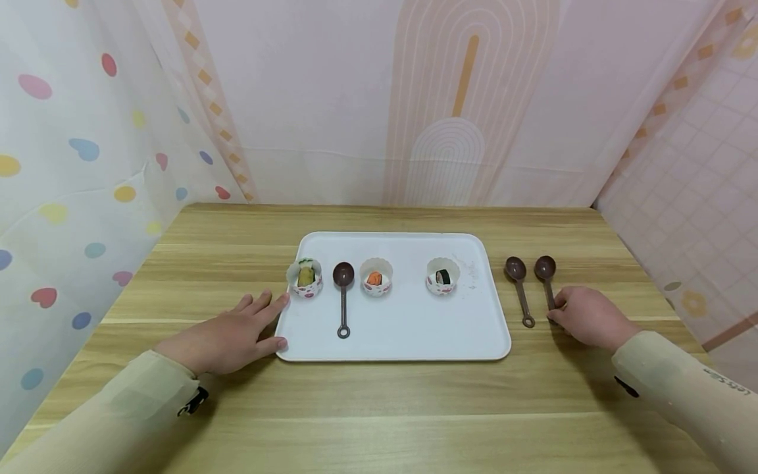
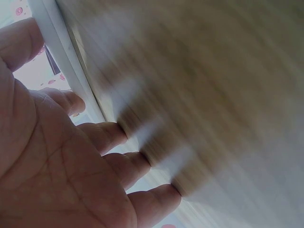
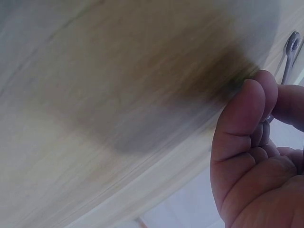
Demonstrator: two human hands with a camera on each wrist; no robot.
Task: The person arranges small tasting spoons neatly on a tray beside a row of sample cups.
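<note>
On the wooden table a white tray [image 1: 408, 329] bears three patterned paper cups. The left cup [image 1: 305, 286] holds a green and yellow food piece, the middle cup [image 1: 376, 288] an orange one, the right cup [image 1: 443, 287] a dark-rimmed roll. A brown measuring spoon [image 1: 343, 296] lies between the left and middle cups. My left hand [image 1: 237, 332] lies with spread fingers at the tray's left edge, the thumb on the rim. Right of the tray, my right hand [image 1: 592, 316] pinches the handle of the outer brown measuring spoon [image 1: 545, 268]; its handle end is hidden by the fingers.
Another brown measuring spoon [image 1: 516, 271] lies between the tray and my right hand; its ringed handle [image 3: 291, 47] shows beyond the fingers in the right wrist view. A patterned curtain [image 1: 314, 131] hangs behind the table and along both sides.
</note>
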